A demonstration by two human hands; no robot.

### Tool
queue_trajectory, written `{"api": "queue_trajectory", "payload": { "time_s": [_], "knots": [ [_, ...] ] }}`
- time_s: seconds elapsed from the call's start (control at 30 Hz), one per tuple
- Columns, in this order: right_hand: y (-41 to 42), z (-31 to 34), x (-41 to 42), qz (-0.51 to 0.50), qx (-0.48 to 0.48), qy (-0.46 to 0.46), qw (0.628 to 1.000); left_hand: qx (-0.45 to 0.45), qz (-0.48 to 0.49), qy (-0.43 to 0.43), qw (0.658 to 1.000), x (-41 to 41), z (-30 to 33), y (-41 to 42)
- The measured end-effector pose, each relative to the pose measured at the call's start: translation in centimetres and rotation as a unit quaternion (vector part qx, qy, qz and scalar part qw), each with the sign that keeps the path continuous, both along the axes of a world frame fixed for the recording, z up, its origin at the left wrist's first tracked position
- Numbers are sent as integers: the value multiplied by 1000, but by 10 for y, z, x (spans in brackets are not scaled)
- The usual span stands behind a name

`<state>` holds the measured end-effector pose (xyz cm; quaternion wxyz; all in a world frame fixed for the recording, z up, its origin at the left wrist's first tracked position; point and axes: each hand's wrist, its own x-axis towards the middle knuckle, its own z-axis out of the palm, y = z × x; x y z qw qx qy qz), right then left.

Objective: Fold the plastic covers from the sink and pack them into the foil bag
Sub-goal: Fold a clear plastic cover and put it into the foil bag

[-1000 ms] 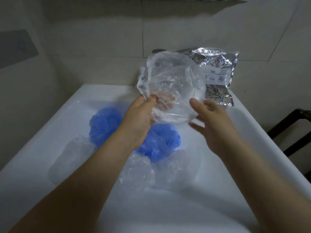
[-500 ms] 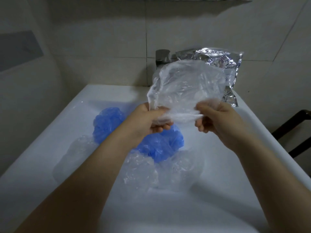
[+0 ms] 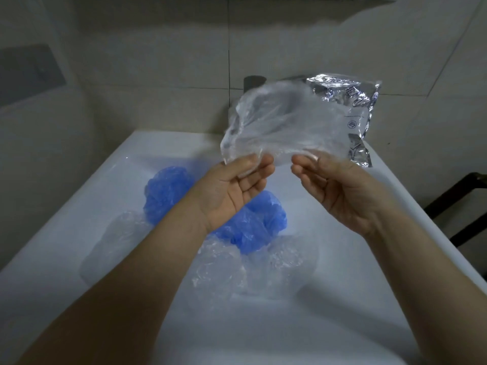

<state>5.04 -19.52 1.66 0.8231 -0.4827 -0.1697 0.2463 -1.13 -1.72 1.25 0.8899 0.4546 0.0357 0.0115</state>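
Note:
I hold a clear plastic cover (image 3: 287,122) up above the white sink (image 3: 87,206). My left hand (image 3: 234,188) pinches its lower edge at the left, palm turned up. My right hand (image 3: 334,191) pinches the lower edge at the right, thumb over the plastic. The cover is spread flat between them. Behind it the silver foil bag (image 3: 353,101) leans against the wall on the sink's back right corner. In the basin lie two blue covers (image 3: 168,191) (image 3: 258,222) and several clear covers (image 3: 224,270), partly hidden by my arms.
A dark faucet (image 3: 253,83) stands at the back of the sink, half hidden by the held cover. Tiled walls close in behind and at the left. A black metal frame (image 3: 458,206) stands to the right of the sink.
The round cover has been flattened and spread wider between both hands. My right hand, open a second ago, now pinches it. Both hands have turned palms up.

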Motion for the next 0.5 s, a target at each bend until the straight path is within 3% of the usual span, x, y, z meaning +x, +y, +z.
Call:
{"api": "queue_trajectory", "payload": {
  "time_s": [0.3, 0.5],
  "knots": [
    [-2, -5, 2, -122, -164, -68, 977, 251, 54, 18, 966, 4, -9, -3],
    [0, -2, 1, -124, -139, -89, 978, 296, 40, 23, 954, 2, -6, 0]
  ]
}}
